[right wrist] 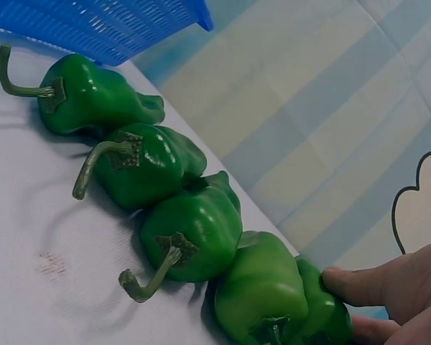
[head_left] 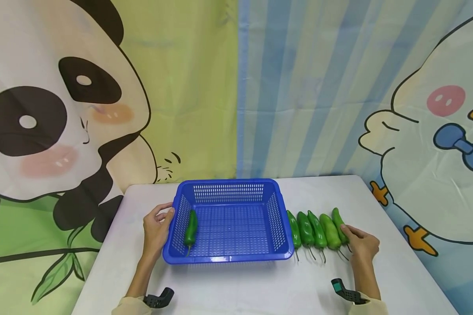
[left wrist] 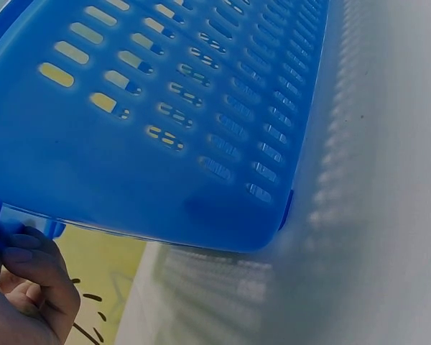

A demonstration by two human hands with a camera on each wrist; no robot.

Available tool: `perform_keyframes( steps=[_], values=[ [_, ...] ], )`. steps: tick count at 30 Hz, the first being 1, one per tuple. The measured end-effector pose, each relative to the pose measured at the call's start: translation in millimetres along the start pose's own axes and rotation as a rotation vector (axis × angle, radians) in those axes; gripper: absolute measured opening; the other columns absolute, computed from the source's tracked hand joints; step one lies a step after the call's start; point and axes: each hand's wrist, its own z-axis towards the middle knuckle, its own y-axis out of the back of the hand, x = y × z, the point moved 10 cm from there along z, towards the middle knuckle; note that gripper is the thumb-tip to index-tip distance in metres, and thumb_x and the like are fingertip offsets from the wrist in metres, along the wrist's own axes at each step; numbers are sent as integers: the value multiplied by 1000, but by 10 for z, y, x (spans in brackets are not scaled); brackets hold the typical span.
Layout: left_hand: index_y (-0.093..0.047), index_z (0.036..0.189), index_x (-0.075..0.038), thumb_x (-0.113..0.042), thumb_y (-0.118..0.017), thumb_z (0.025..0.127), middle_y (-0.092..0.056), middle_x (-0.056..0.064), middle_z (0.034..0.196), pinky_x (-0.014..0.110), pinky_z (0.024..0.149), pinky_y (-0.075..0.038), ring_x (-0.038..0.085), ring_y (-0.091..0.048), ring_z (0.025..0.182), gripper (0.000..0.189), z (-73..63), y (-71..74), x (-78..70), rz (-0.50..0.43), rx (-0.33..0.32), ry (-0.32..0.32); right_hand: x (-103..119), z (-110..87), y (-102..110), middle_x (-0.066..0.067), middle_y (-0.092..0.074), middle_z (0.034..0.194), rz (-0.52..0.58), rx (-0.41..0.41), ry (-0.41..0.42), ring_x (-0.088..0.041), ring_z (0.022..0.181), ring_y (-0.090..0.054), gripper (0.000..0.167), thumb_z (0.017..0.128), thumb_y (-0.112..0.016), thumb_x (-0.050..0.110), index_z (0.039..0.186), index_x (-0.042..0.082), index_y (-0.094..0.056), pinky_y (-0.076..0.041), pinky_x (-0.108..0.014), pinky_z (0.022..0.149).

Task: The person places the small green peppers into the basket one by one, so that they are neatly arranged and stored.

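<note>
A blue plastic basket (head_left: 230, 258) stands on the table with one green pepper (head_left: 191, 229) lying inside near its left wall. My left hand (head_left: 157, 227) grips the basket's left rim; in the left wrist view the curled fingers (left wrist: 39, 269) hold the edge. Right of the basket several green peppers lie side by side, stems toward me, among them a lighter green one (head_left: 331, 232). My right hand (head_left: 361, 241) pinches the rightmost pepper (head_left: 339, 223) at its side. In the right wrist view the thumb (right wrist: 359, 285) presses on that pepper, and another finger is beside it, partly hidden.
The white table (head_left: 252, 288) has its back edge against a curtain (head_left: 291, 96) printed with a panda and a white bird. A black wrist strap with a camera mount sits on each forearm.
</note>
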Motion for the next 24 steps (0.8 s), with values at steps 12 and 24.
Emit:
perform_keyframes(
  steps=[12, 24],
  values=[
    [-70, 139, -3, -27, -65, 111, -79, 31, 107, 22, 61, -62, 7, -75, 64, 36, -11, 2, -10, 14, -6, -6, -107, 56, 50, -20, -44, 170, 89, 26, -121, -40, 163, -34, 29, 95, -85, 41, 118, 22, -85, -22, -54, 137],
    [-70, 138, -4, -28, -66, 111, -79, 31, 107, 22, 60, -62, 7, -75, 64, 37, 19, 3, 1, 8, -5, -4, -138, 118, 74, 12, -60, 111, 210, 42, -169, -11, 125, -48, 25, 90, -92, 32, 71, 38, -78, -25, -41, 134]
  ],
)
